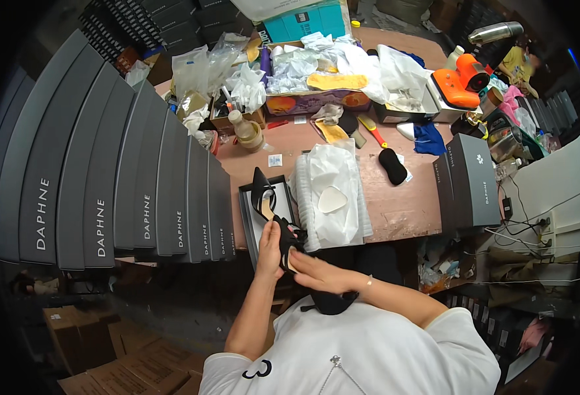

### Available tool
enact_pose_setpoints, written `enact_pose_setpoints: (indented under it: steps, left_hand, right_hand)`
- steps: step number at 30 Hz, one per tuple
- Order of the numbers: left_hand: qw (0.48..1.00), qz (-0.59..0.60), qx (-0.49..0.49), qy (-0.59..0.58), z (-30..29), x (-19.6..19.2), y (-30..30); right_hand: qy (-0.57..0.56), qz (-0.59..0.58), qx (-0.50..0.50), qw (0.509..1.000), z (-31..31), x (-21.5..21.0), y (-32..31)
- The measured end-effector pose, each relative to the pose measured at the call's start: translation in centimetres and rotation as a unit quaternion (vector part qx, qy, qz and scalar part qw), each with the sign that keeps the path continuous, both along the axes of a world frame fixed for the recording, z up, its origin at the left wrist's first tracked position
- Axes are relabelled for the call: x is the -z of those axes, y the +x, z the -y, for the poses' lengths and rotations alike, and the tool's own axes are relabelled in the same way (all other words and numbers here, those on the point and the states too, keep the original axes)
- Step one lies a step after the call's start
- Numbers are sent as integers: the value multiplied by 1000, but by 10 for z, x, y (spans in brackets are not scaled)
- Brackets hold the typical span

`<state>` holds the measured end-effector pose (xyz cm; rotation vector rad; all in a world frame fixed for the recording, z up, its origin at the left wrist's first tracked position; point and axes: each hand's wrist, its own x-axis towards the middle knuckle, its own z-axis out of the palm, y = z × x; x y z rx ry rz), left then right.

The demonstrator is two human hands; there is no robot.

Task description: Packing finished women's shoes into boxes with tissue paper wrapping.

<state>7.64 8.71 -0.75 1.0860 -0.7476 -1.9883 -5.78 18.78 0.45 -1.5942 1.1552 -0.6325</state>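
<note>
My left hand (pixel 270 250) is wrapped around a black pointed-toe shoe (pixel 261 187) with a beige insole and a thin strap, its toe pointing away from me. Dark parts lie between my hands; whether they belong to a second shoe I cannot tell. With its fingers stretched out, my right hand (pixel 323 273) touches a black and beige part at the near end. Below the shoe rests an open dark box (pixel 247 230) with a pale inside. Beside it, white tissue paper (pixel 339 168) covers a stack and bears a white rounded pad (pixel 332 199).
Large grey shoe boxes (pixel 122 164) form a long row on the left; more grey boxes (pixel 471 181) stand at right. Farther back are a bottle (pixel 245 131), a brush (pixel 372 131), a black oval pad (pixel 392 166), an orange device (pixel 461 82) and a paper-filled carton (pixel 296 104).
</note>
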Motion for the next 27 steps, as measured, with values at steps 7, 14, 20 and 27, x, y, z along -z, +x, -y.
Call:
enact_pose_setpoints:
  steps: [7, 14, 20, 27]
  left_hand:
    - [998, 7, -1, 69, 2, 8, -25]
    - [994, -32, 100, -16, 17, 18, -9]
    - [962, -185, 91, 179, -31, 9, -27]
    - [967, -141, -58, 206, -52, 16, -23]
  right_hand:
    - [-157, -163, 114, 967, 37, 18, 11]
    - [121, 154, 89, 977, -4, -29, -41]
    - [-177, -329, 334, 865, 63, 49, -129]
    - [-299, -176, 291, 892, 13, -13, -98]
